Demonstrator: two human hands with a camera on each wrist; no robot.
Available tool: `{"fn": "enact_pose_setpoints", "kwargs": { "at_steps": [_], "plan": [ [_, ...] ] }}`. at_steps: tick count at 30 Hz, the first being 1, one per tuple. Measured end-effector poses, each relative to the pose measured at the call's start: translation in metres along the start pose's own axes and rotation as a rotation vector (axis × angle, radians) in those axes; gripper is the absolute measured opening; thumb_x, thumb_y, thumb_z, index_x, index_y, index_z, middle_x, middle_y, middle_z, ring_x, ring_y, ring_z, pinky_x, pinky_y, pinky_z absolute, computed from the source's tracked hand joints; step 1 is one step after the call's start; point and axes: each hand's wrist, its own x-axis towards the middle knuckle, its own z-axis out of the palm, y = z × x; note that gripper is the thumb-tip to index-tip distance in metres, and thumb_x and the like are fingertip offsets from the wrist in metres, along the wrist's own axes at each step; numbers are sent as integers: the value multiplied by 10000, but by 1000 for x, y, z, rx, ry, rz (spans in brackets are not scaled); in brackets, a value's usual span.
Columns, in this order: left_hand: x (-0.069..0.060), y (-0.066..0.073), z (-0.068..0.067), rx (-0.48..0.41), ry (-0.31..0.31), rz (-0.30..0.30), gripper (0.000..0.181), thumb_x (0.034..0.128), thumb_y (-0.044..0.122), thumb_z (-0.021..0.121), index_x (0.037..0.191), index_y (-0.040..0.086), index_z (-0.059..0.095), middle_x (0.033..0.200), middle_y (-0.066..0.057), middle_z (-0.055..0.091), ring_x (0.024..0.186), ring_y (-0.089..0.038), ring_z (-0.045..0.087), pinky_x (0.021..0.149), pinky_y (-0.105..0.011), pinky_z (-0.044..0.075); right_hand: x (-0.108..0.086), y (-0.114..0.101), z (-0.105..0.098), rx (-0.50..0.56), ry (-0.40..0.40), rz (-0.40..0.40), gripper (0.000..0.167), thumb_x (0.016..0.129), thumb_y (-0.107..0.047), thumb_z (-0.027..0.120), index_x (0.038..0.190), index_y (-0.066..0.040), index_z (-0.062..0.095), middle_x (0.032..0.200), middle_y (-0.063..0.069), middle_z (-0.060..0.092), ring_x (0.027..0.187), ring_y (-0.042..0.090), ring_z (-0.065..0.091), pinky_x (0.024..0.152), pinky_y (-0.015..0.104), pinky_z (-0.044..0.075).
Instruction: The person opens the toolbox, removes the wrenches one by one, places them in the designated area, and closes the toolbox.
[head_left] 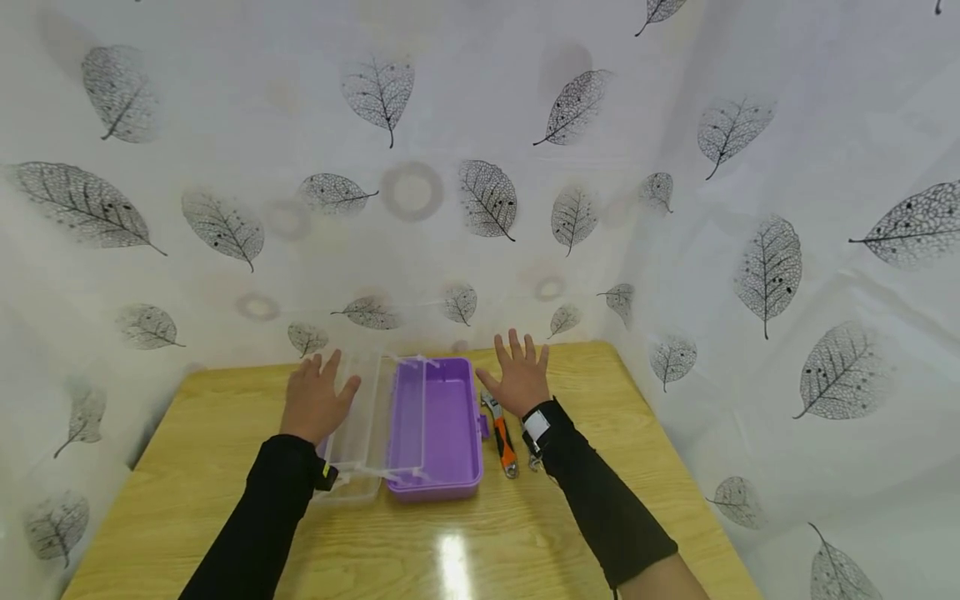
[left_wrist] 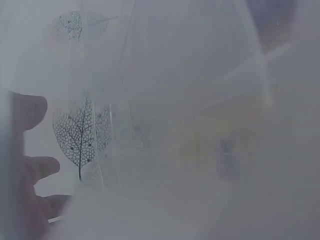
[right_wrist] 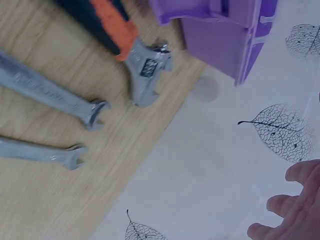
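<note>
A purple toolbox [head_left: 459,429] stands on the table with its clear plastic lid and tray [head_left: 360,417] swung out to the left. Over that clear plastic is my left hand [head_left: 315,398], fingers spread and holding nothing; whether it touches the plastic I cannot tell. My right hand [head_left: 521,379] is beyond the box's right side, its fingers straight and apart. Just below it lies an adjustable wrench [head_left: 501,433] with an orange and black handle. The right wrist view shows two plain steel wrenches, one larger [right_wrist: 45,90] and one smaller [right_wrist: 37,151], beside the adjustable one.
The wooden table [head_left: 225,442] ends at a white curtain [head_left: 480,125] with printed leaves, which hangs behind and along both sides. The left wrist view is mostly blurred by clear plastic close to the camera.
</note>
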Motion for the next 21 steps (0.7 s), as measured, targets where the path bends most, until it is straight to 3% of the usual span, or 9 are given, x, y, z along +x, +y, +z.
{"fn": "enact_pose_setpoints", "kwargs": {
  "at_steps": [1, 3, 6, 8, 10, 13, 15, 21],
  "plan": [
    [0, 1, 0, 3, 1, -1, 715, 1107, 427, 456, 1612, -40, 260, 1582, -433, 225, 1482, -608, 149, 1239, -692, 87, 3, 2, 5, 5, -12, 12, 806, 1041, -694, 367, 1665, -198, 247, 1720, 162, 174, 1569, 472, 104, 1244, 703, 8],
    [1, 2, 1, 11, 3, 0, 711, 1108, 425, 456, 1611, -40, 265, 1580, -431, 231, 1484, -603, 155, 1241, -686, 93, 1, -5, -9, -1, -43, 7, 797, 1047, -671, 395, 1653, -166, 285, 1704, 180, 219, 1554, 484, 161, 1244, 700, 64],
    [3, 3, 2, 12, 17, 9, 700, 1104, 415, 463, 1599, -49, 289, 1568, -437, 253, 1477, -602, 175, 1235, -688, 106, 8, 20, 35, -54, 22, -12, 844, 1019, -764, 235, 1677, -240, 177, 1732, 135, 141, 1573, 461, 84, 1249, 688, -3],
    [4, 3, 1, 10, 26, 11, 690, 1098, 395, 479, 1593, -53, 303, 1563, -437, 264, 1476, -602, 182, 1235, -688, 106, 10, 27, 48, -55, 10, 1, 861, 1004, -786, 231, 1679, -256, 161, 1736, 127, 123, 1577, 459, 61, 1245, 694, -26],
    [5, 3, 1, 16, 28, 8, 685, 1095, 384, 487, 1589, -56, 311, 1560, -439, 269, 1472, -607, 190, 1232, -694, 109, 12, 32, 60, -30, -6, 29, 857, 1005, -767, 329, 1674, -249, 198, 1732, 141, 137, 1570, 479, 57, 1234, 711, -43],
    [5, 2, 1, 24, 21, 0, 688, 1094, 384, 486, 1590, -57, 307, 1566, -437, 260, 1471, -610, 186, 1229, -704, 104, 7, 5, 14, 25, -107, 85, 829, 999, -661, 532, 1637, -171, 334, 1698, 186, 234, 1549, 506, 153, 1232, 729, 35],
    [4, 2, 1, 22, 18, -3, 691, 1094, 389, 485, 1592, -55, 303, 1570, -435, 253, 1472, -610, 182, 1227, -712, 96, 4, -7, -4, 25, -113, 94, 798, 1002, -599, 581, 1616, -131, 375, 1674, 215, 280, 1530, 522, 198, 1232, 728, 77],
    [3, 0, 0, 24, 4, -17, 702, 1100, 409, 471, 1601, -46, 285, 1585, -426, 232, 1479, -606, 163, 1226, -716, 85, 1, -17, -19, -8, -116, 98, 767, 1047, -600, 487, 1623, -112, 351, 1673, 216, 282, 1534, 497, 216, 1254, 684, 101]
  ]
}}
